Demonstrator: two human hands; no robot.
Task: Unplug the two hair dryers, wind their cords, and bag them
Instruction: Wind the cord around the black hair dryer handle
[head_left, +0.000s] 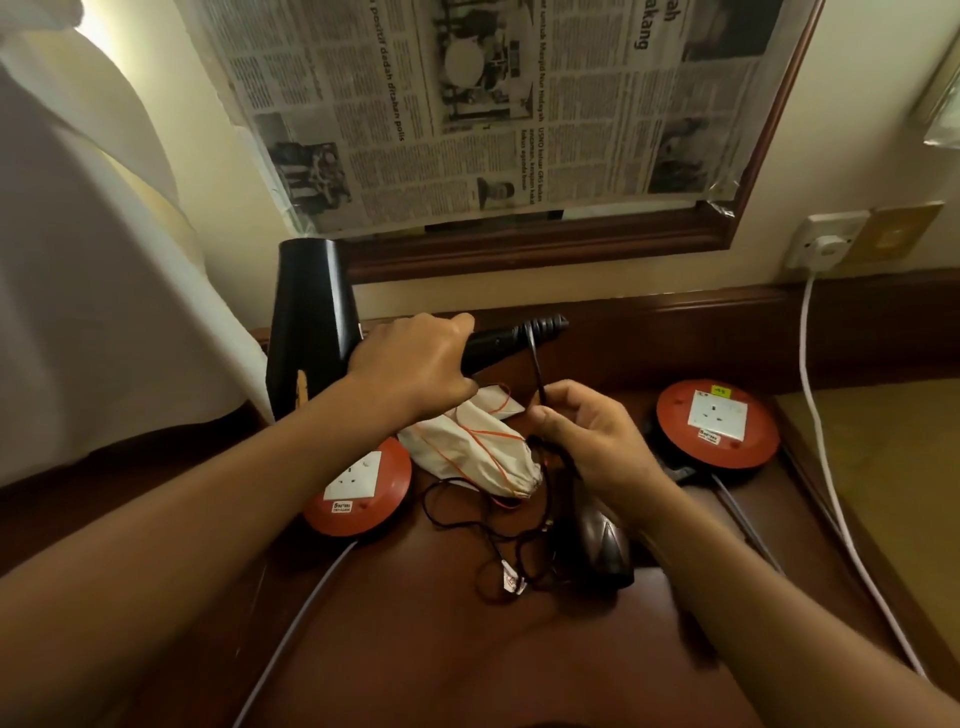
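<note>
Hair dryer (311, 327), black, is held up over the desk's (415, 649) back left corner — the left hand (410, 364) is wrapped round its handle, nozzle pointing up. Its black cord (537, 369) runs down from the handle's end into the right hand (587, 436), whose thumb and fingers pinch it. A second dark dryer (605, 540) lies mid-desk beside a white drawstring bag (478, 452), between two red socket reels (358, 488) (717, 423).

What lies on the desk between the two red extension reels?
In the head view, between the left red reel and the right red reel lie a white drawstring bag, tangled black cord and a second dark hair dryer.
</note>
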